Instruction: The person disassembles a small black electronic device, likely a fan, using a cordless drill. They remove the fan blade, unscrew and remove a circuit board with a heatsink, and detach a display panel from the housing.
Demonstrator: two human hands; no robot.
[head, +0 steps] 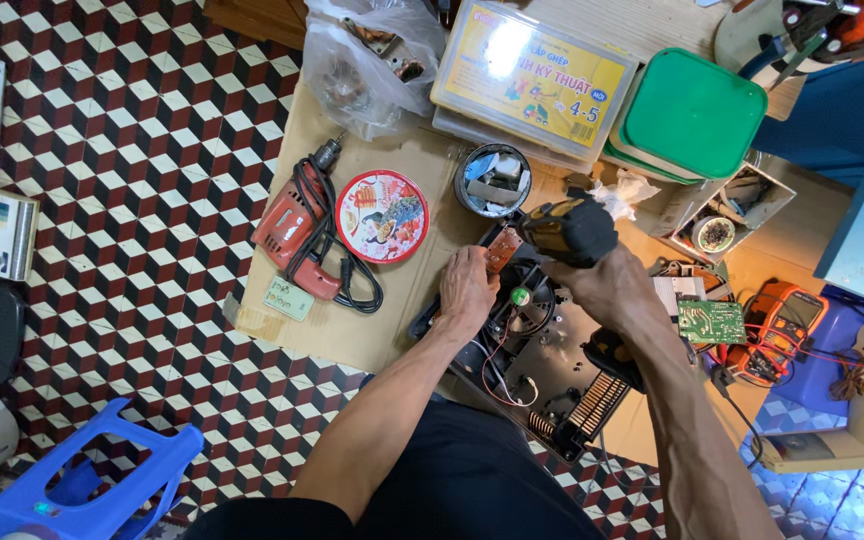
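At the centre of the frame, the person's right hand point(602, 275) is clenched round a black and yellow cordless screwdriver point(564, 228), its nose down over an opened black appliance point(552, 370). The left hand point(467, 285) lies flat on the appliance's left edge, fingers beside a small brown circuit board point(503, 249), grasping nothing. Left of them on the cardboard sheet point(352, 335) lie a red corded drill point(297, 230) and a round red tin lid point(382, 216).

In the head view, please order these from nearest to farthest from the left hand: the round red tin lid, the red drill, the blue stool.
Measured from the left hand:
1. Round red tin lid, up-left on the cardboard.
2. Red drill, farther left.
3. Blue stool, bottom-left on the floor.
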